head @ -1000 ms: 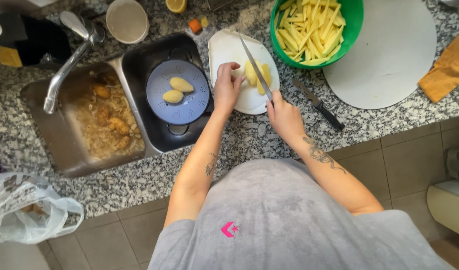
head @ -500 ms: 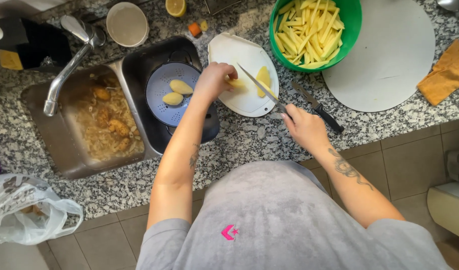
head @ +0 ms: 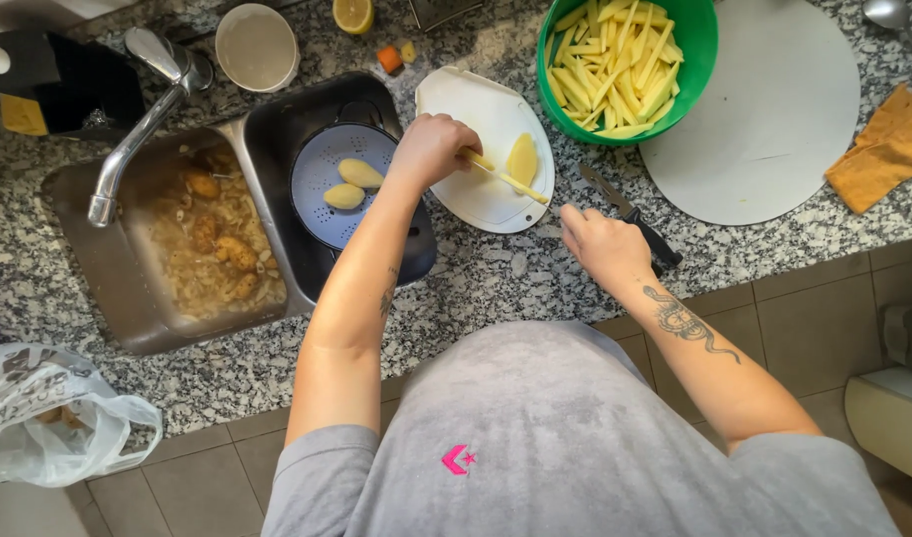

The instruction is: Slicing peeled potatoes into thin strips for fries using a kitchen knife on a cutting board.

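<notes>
My left hand (head: 431, 149) is closed in a fist over the left part of the white oval cutting board (head: 476, 204), with yellow potato slices (head: 473, 158) showing at its fingers. My right hand (head: 600, 244) grips a knife (head: 520, 186) off the board's right edge. Its thin blade reaches up-left across the board to my left hand. A peeled potato half (head: 521, 159) lies flat on the board just above the blade. A green bowl (head: 699, 70) of cut potato sticks (head: 615, 65) stands behind the board.
A blue colander (head: 322, 214) with two peeled potatoes (head: 348, 182) sits in the dark sink basin. The steel basin (head: 128, 288) holds peelings under the faucet (head: 133, 149). A black-handled knife (head: 635, 219), round white board (head: 774, 129), orange cloth (head: 888, 149) and plastic bag (head: 48, 418) lie around.
My left hand slid left across the board and closed into a fist. My right hand drew back down-right off the board, the knife blade now lying low across it.
</notes>
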